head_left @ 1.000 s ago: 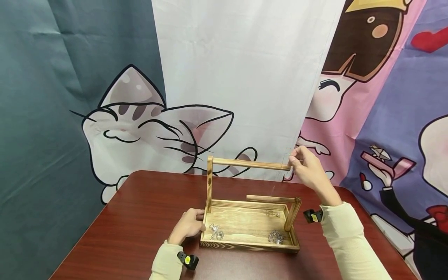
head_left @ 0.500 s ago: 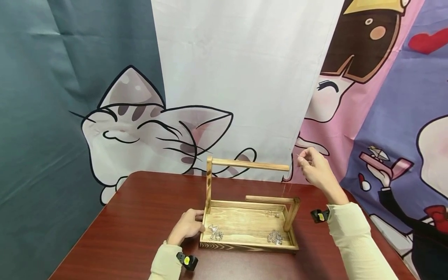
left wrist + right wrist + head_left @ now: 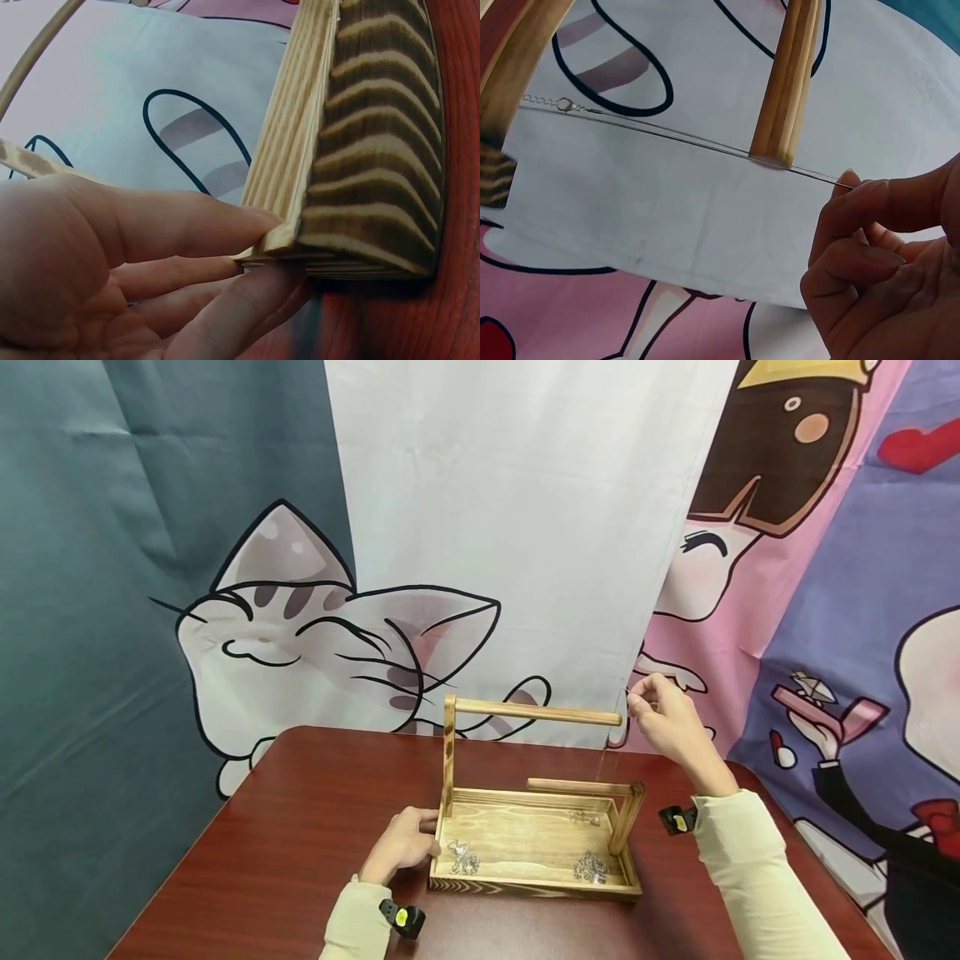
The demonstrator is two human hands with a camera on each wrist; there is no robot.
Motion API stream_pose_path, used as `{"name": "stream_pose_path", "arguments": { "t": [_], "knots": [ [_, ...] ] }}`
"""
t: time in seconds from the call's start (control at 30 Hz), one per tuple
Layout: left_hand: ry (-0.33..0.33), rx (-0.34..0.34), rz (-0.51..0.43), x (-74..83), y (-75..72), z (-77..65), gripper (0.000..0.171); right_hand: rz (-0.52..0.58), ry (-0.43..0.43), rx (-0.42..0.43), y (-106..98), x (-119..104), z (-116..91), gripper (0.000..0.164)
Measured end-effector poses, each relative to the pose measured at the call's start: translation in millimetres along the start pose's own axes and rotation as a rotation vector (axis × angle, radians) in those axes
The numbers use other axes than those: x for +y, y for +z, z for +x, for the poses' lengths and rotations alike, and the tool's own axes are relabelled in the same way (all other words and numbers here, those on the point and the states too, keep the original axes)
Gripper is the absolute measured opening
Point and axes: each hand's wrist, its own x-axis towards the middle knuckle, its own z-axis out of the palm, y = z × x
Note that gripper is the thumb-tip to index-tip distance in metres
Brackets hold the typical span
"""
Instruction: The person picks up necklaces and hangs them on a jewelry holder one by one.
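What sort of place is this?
Probably a staged indoor tabletop setup: a cartoon-printed fabric backdrop hangs behind a reddish-brown table, and a wooden stand with silvery chains in its tray sits on the table. The wider room isn't visible.

Soft, fairly even light fills the head view, leaving a pale sheen on the near middle of the worktop (image 3: 300, 810) and a faint shadow to the right of the tray (image 3: 525, 888). Both wrist views look dimmer and grainier, the right grip (image 3: 877, 277) shaded against the brighter cloth (image 3: 690, 217). From the head, the thin necklace (image 3: 679, 139) barely resolves.
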Motion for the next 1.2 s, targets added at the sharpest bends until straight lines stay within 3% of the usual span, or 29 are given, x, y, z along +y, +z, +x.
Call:
{"name": "stream_pose_path", "arguments": {
  "t": [0.63,1.2],
  "knots": [
    [-0.01,-0.012,-0.027,1.7,0.3,-1.3,0.065,0.022,-0.031,-0.03,22,-23,5,0.009],
    [-0.016,-0.006,-0.013,0.6,1.0,0.4,0.064,0.087,-0.085,-0.053,51,-65,18,0.007]
  ]
}}
